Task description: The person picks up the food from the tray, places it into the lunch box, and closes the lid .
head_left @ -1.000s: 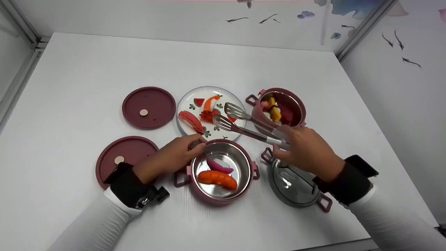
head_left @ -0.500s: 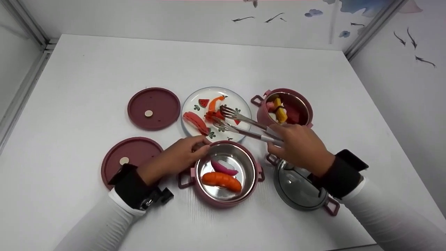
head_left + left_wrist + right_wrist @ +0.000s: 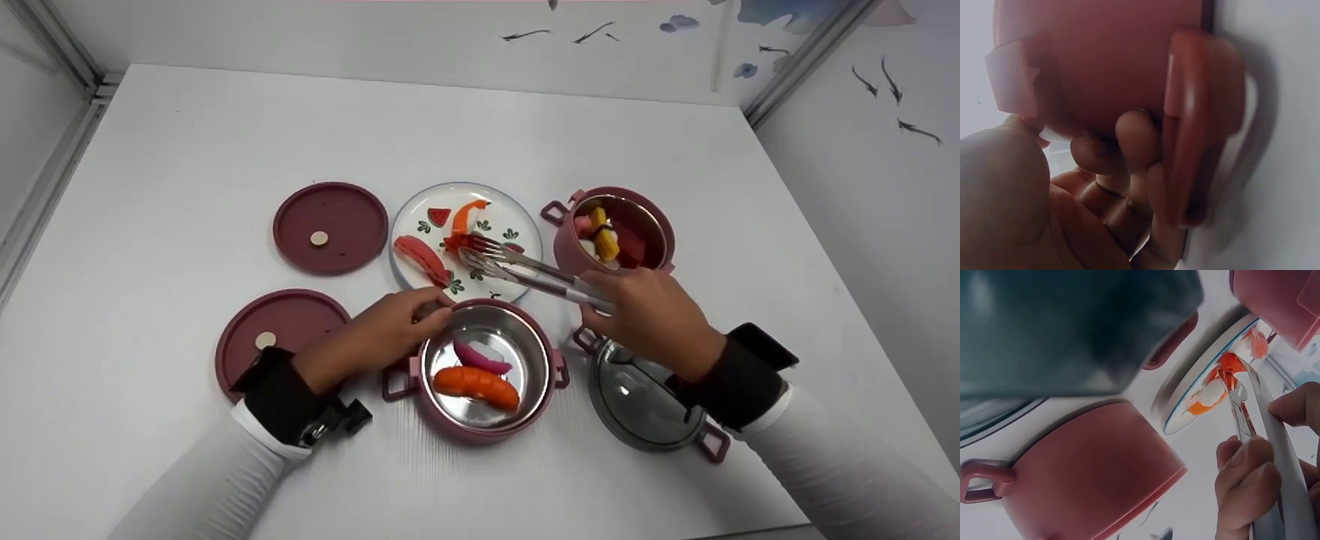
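Note:
My right hand (image 3: 649, 319) holds metal tongs (image 3: 551, 281) with slotted heads. Their tips reach over the white plate (image 3: 409, 217), at a red food piece (image 3: 453, 243); in the right wrist view the heads stand around this piece (image 3: 1231, 361). An orange-and-white toy shrimp (image 3: 465, 217) and a pink-red sushi piece (image 3: 421, 259) lie on the plate too. My left hand (image 3: 382, 330) grips the near pink pot (image 3: 480, 439) at its rim, with fingertips against the outer wall (image 3: 1112, 67). Inside that pot are an orange sausage-like piece (image 3: 476, 386) and a purple-and-white piece (image 3: 482, 358).
A second pink pot (image 3: 656, 225) at the right holds yellow, pink and red food pieces. The grey glass lid (image 3: 645, 412) with handles lies below my right hand. Two dark red round lids (image 3: 330, 229) are at the left, one partly under my left forearm.
The tongs' heads have moved onto the red piece on the plate and come closer together. My left hand stays at the near pot's rim.

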The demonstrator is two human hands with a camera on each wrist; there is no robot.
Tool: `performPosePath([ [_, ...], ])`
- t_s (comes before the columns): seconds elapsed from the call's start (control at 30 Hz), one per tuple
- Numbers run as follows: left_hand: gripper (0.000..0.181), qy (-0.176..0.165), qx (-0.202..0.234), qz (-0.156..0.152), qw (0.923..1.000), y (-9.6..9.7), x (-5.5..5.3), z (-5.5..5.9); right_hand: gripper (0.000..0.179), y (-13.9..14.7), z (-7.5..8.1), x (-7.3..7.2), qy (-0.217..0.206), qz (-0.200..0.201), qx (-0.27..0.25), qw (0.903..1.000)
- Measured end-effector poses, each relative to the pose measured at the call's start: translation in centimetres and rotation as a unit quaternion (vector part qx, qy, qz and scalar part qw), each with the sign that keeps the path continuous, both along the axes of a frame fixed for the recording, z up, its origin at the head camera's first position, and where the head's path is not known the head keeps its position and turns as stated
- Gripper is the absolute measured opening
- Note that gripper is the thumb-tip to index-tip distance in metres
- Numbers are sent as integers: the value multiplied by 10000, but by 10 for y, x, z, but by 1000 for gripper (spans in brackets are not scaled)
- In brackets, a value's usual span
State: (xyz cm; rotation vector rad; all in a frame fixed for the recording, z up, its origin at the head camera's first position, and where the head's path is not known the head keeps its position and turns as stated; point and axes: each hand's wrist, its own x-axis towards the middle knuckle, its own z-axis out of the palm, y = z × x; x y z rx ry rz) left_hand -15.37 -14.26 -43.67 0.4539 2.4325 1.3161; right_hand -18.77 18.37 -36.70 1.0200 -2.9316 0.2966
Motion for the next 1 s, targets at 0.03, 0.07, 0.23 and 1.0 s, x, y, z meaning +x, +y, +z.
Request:
performPosePath([
  [0.03,27,11,12,3,10000,0,0,0,34,1,0,2,44,-17,1,10000],
  [0.07,27,15,8,4,10000,0,0,0,35,3,0,4,84,-21,-12,10000],
  [0.23,28,-75,-40,-10,10000,0,1,-1,34,19,3,25,523,24,-317,9981],
  [1.0,27,54,-16,-61,10000,-1,-2,2,43,63,7,118,1206,3,-1058,9870],
])
